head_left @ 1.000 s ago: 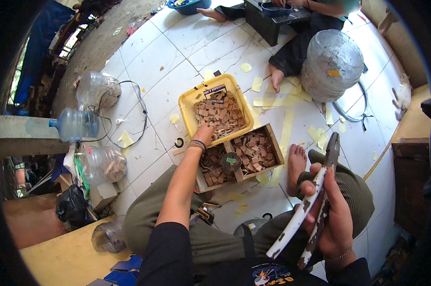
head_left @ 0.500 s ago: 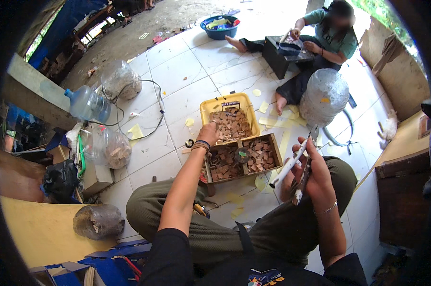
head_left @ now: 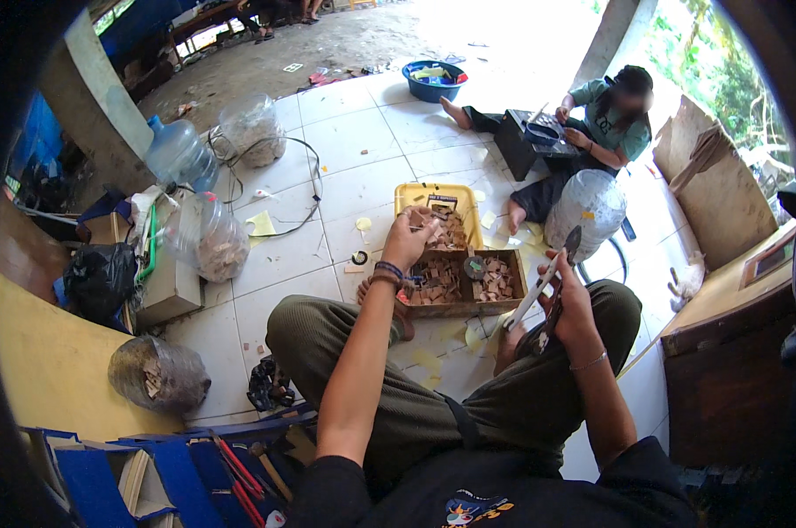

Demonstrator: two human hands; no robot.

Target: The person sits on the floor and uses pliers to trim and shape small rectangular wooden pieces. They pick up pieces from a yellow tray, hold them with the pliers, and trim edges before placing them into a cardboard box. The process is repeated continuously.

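My left hand (head_left: pixel 407 238) is over the near left part of a yellow tray (head_left: pixel 402 195), its fingers drawn together. Whatever they pinch is too small to make out. Small brown square pieces (head_left: pixel 451 231) fill part of the tray. Nearer my legs stands a wooden box (head_left: pixel 451 310) with two compartments, holding more of these pieces. A round dark object (head_left: pixel 474 267) sits on its divider. Above my right knee, my right hand (head_left: pixel 574 304) is closed around pliers (head_left: pixel 532 299) with one white handle and a dark one, the dark jaws pointing up and away.
A co-worker (head_left: pixel 613 114) sits at the far right behind a black box (head_left: pixel 525 150). Stuffed clear plastic containers (head_left: pixel 587 207) stand nearby and at left. A black strap (head_left: pixel 314 176) loops over the tiles. Blue boxes (head_left: pixel 178 480) lie at lower left; a wooden cabinet (head_left: pixel 710 378) stands right.
My left hand has risen from the pieces at the tray's near left edge and its fingers have drawn together. The pliers stay in my right hand. The whole view has shifted.
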